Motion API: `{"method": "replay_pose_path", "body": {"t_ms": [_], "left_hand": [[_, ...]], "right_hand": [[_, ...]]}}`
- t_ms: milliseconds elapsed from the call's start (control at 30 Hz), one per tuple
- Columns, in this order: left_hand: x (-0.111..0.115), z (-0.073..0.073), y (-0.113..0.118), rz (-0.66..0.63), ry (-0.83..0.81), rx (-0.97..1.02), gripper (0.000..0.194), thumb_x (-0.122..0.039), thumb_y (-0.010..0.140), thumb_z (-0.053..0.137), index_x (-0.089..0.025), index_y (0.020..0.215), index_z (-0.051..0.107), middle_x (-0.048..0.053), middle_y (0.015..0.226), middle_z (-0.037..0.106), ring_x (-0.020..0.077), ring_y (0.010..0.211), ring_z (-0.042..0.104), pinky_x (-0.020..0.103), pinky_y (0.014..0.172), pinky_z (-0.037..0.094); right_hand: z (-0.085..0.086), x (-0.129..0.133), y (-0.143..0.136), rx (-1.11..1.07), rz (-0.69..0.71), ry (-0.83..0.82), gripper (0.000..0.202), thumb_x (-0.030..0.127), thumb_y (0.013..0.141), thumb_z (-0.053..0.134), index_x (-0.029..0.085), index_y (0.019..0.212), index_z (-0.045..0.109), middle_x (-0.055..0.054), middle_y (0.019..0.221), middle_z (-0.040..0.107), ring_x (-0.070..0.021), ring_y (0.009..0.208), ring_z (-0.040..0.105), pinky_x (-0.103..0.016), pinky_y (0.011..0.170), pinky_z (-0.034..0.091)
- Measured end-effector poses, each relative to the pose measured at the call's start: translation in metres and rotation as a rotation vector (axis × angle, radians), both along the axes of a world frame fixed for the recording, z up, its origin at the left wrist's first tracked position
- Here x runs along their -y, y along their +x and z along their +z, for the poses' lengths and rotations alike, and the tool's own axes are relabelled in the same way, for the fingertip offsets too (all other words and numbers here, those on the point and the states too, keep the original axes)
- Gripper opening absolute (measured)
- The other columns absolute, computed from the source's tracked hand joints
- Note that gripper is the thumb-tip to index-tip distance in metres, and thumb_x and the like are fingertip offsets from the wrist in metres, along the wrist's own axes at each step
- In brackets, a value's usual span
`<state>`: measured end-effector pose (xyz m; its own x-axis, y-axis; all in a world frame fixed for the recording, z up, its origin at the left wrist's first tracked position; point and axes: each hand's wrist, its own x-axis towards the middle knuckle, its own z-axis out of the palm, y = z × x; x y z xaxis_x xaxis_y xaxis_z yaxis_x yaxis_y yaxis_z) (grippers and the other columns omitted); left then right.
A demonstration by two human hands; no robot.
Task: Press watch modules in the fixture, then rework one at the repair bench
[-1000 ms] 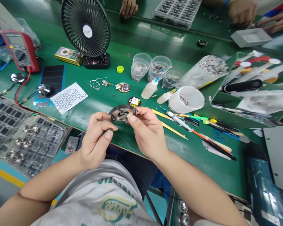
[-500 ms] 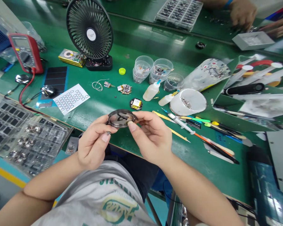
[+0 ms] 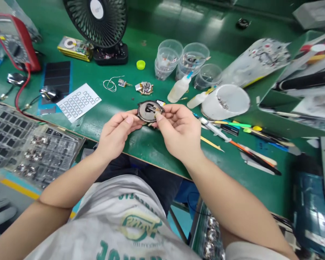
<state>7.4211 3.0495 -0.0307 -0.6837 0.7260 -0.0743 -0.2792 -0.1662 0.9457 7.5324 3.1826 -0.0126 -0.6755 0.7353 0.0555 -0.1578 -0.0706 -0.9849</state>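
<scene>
Between my hands is a round watch case point(image 3: 144, 112) with a dark rim, a grey inner face and a black part in its middle. My left hand point(image 3: 116, 133) is closed on its left edge, thumb and fingers pinching. On the opposite side my right hand point(image 3: 180, 131) grips the edge, thumb tip over the inner face. The case is held above the green bench. Just behind it, a module with a yellow and white label point(image 3: 160, 103) is mostly hidden. A round circuit assembly point(image 3: 145, 87) lies farther back, beside a small board with pins point(image 3: 124, 83).
A black fan point(image 3: 105, 21) and a red multimeter point(image 3: 14, 43) stand at the back left. Clear cups point(image 3: 168, 54), glue bottles point(image 3: 179, 88) and a white tub point(image 3: 224, 103) are behind my right hand. A syringe point(image 3: 215, 129) and tools lie rightward. A printed white sheet point(image 3: 78, 103) lies left.
Both hands have carried the watch case forward over the bench, partly covering the labelled module. The case's inner face shows more. A small piece in my left fingertips is no longer visible.
</scene>
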Motion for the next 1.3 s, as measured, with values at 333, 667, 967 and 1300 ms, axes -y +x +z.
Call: {"method": "replay_pose_path", "body": {"t_ms": [333, 667, 967, 1300], "left_hand": [[-0.002, 0.001, 0.0, 0.032, 0.028, -0.02, 0.037, -0.051, 0.083, 0.088, -0.02, 0.085, 0.066, 0.001, 0.085, 0.077, 0.0194, 0.086, 0.08, 0.037, 0.087, 0.067], [-0.01, -0.008, -0.007, 0.055, 0.022, -0.077, 0.033, -0.044, 0.092, 0.081, -0.022, 0.088, 0.057, -0.003, 0.077, 0.07, 0.0162, 0.074, 0.077, 0.03, 0.073, 0.062], [-0.003, -0.016, -0.02, -0.023, -0.071, -0.464, 0.034, -0.038, 0.089, 0.083, -0.026, 0.105, 0.056, -0.006, 0.066, 0.059, 0.0167, 0.063, 0.062, 0.032, 0.072, 0.05], [0.01, -0.005, -0.03, -0.15, -0.488, -1.07, 0.023, -0.037, 0.092, 0.068, -0.027, 0.112, 0.069, 0.005, 0.082, 0.067, 0.0343, 0.088, 0.064, 0.043, 0.088, 0.042]], "right_hand": [[0.001, 0.001, -0.003, -0.007, 0.028, 0.021, 0.021, 0.032, 0.087, 0.087, 0.024, 0.095, 0.068, 0.003, 0.086, 0.071, -0.0133, 0.076, 0.073, -0.028, 0.074, 0.065], [-0.015, -0.02, -0.017, 0.065, 0.086, 0.322, 0.034, 0.048, 0.086, 0.088, 0.022, 0.1, 0.071, 0.006, 0.084, 0.071, -0.0102, 0.072, 0.071, -0.026, 0.068, 0.062], [0.017, 0.043, 0.085, 0.189, -0.238, 0.59, 0.028, 0.044, 0.097, 0.08, 0.028, 0.119, 0.077, -0.002, 0.102, 0.078, -0.0168, 0.084, 0.072, -0.037, 0.084, 0.063], [-0.158, 0.234, 0.135, 0.539, 0.19, 0.128, 0.043, 0.058, 0.102, 0.067, 0.018, 0.101, 0.083, -0.019, 0.12, 0.082, -0.0283, 0.118, 0.076, -0.048, 0.11, 0.055]]}}
